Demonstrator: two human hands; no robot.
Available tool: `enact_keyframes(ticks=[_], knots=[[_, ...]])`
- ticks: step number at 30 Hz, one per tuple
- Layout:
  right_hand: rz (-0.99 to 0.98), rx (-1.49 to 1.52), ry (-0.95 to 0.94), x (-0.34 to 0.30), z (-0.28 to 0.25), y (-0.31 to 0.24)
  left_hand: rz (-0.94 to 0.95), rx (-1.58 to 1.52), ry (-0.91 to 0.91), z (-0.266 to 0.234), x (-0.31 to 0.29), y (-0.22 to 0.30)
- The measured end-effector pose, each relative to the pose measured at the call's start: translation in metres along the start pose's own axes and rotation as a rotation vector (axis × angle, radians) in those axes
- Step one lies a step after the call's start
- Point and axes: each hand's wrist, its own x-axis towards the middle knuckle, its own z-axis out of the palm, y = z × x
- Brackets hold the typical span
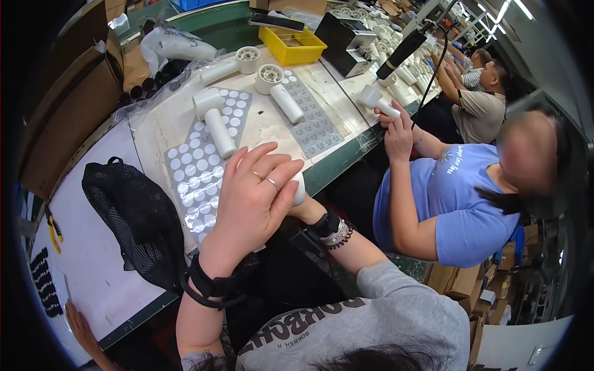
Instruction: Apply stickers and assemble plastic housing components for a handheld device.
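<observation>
My left hand (257, 191), wearing two rings, curves over a white plastic part (299, 189). Its fingers are close together, and only a rounded edge of the part shows beside the thumb. My right hand (302, 211) is at the part's near side, its fingers hidden behind the left hand. Just beyond my hands, a white hair-dryer-shaped housing (218, 127) lies on a sheet of round white stickers (197, 157). To its right, another white housing (286, 102) with a spoked round end rests on a grey sheet of small labels (317, 131).
A black mesh bag (133, 216) and yellow-handled pliers (54, 234) lie to the left. At the back are a yellow tray (291, 44), a phone (276, 23) and a black box (346, 46). On the right, a co-worker in blue (427, 204) holds a white housing (377, 99).
</observation>
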Motion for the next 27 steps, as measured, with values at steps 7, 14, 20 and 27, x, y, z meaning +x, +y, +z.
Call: enact_keyframes(ticks=[7, 14, 20, 27], knots=[[0.037, 0.028, -0.029, -0.009, -0.013, -0.009, -0.133, 0.185, -0.153, -0.008, 0.025, 0.020], [0.036, 0.019, -0.073, -0.027, -0.001, -0.016, 0.058, 0.171, 0.071, 0.013, 0.023, 0.029], [0.069, 0.070, -0.041, -0.026, -0.007, -0.013, -0.034, 0.143, 0.038, 0.022, 0.012, 0.016], [0.170, 0.316, 0.032, -0.011, -0.007, -0.011, -0.031, 0.149, 0.022, 0.015, 0.005, 0.009]])
